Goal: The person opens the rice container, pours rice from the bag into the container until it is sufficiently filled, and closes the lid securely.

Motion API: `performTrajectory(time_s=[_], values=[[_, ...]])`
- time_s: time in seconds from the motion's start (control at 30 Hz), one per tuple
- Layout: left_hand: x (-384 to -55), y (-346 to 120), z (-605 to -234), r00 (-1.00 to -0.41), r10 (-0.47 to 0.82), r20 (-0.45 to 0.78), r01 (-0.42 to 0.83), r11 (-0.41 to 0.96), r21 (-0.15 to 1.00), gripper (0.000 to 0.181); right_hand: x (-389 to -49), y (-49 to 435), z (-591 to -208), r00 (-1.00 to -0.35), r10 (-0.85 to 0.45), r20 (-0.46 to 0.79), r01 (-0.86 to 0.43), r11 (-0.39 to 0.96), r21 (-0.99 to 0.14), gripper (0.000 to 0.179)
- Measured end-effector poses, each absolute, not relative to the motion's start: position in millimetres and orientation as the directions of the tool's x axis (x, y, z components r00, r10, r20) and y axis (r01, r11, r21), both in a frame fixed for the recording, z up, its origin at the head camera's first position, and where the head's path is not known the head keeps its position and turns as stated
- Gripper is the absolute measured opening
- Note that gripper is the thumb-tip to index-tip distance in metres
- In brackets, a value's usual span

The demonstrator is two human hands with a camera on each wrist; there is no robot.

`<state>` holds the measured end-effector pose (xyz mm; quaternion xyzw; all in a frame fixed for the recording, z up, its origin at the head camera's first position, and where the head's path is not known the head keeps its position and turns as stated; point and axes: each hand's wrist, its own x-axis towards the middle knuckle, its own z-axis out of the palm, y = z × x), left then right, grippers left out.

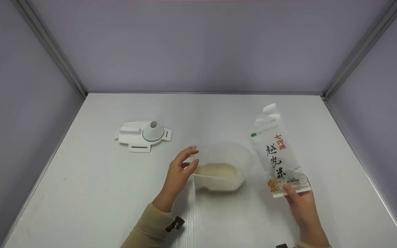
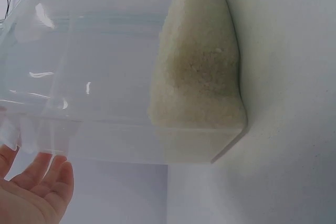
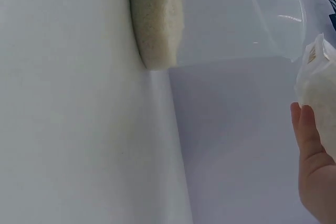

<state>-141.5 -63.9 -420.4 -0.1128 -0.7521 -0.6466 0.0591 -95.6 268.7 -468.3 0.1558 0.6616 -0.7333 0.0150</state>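
A clear plastic container (image 1: 219, 182) stands on the table, its lower part holding pale rice (image 2: 199, 72). My left hand (image 1: 179, 172) is at the container's left rim, thumb and fingers bent around the edge; in the left wrist view its fingertips (image 2: 63, 174) lie close against the upper wall. Off to the right, my right hand (image 1: 300, 203) grips a white printed rice bag (image 1: 274, 151) by its bottom end, thumb across the front. The bag slants up and to the left, its torn-looking top pointing away from me. In the right wrist view, the bag (image 3: 317, 85) shows pale contents beside the fingers.
A white plastic lid (image 1: 134, 137) with a round raised spout and side clips lies on the table left of the container. Grey-lilac panels (image 1: 205, 48) enclose the white table (image 1: 91, 193) at the back and both sides.
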Motion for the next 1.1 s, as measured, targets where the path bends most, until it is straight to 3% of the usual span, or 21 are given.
performTrajectory(time_s=[0.23, 0.43, 0.67, 1.1], values=[[-142.1, -64.6, -422.4, -0.966, 0.093, 0.242, 0.254, 0.153, 0.955, 0.027, -95.3, 277.6, -469.4, -0.945, 0.242, -0.218, 0.151, -0.268, -0.951, 0.033], [-142.1, -64.7, -422.1, -0.968, 0.094, 0.234, 0.247, 0.16, 0.956, 0.027, -97.1, 284.3, -469.7, -0.92, 0.308, -0.241, 0.12, -0.365, -0.923, 0.034], [-141.7, -64.2, -420.9, -0.969, 0.092, 0.231, 0.244, 0.171, 0.955, 0.027, -99.6, 289.3, -471.1, -0.881, 0.358, -0.31, 0.148, -0.414, -0.898, 0.036], [-141.6, -63.4, -420.5, -0.97, 0.092, 0.226, 0.238, 0.16, 0.958, 0.027, -102.6, 299.7, -474.8, -0.877, 0.371, -0.306, 0.102, -0.477, -0.873, 0.044]])
